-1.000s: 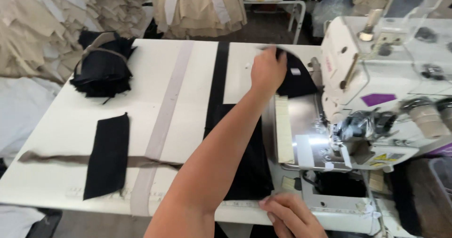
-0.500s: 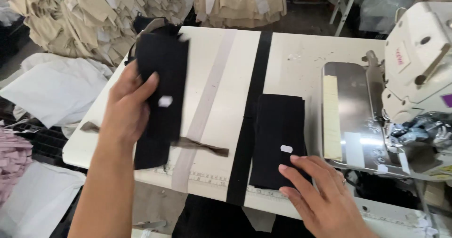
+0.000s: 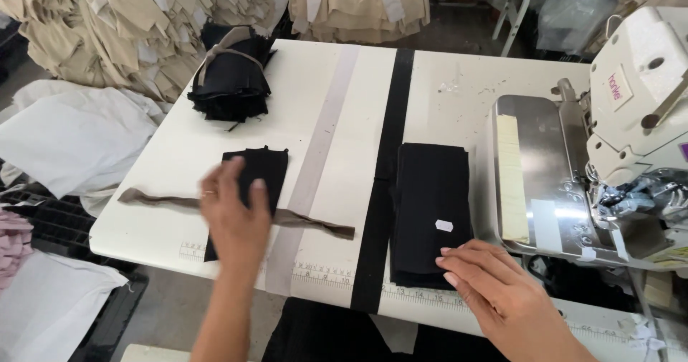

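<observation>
2 flat black fabric pieces (image 3: 261,172) (image 3: 430,204) on white table (image 3: 179,154)

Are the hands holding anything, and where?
Nothing is gripped. The left hand lies flat on a black fabric piece; the right hand fingertips press the near edge of the black fabric stack.

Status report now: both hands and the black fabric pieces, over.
Left hand flat on small black fabric piece, over brown strip. Right hand fingertips on black folded stack. Nothing between them.

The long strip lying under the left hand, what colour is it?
The strip is a dull brownish tan, seen clearly in the head view.
</observation>
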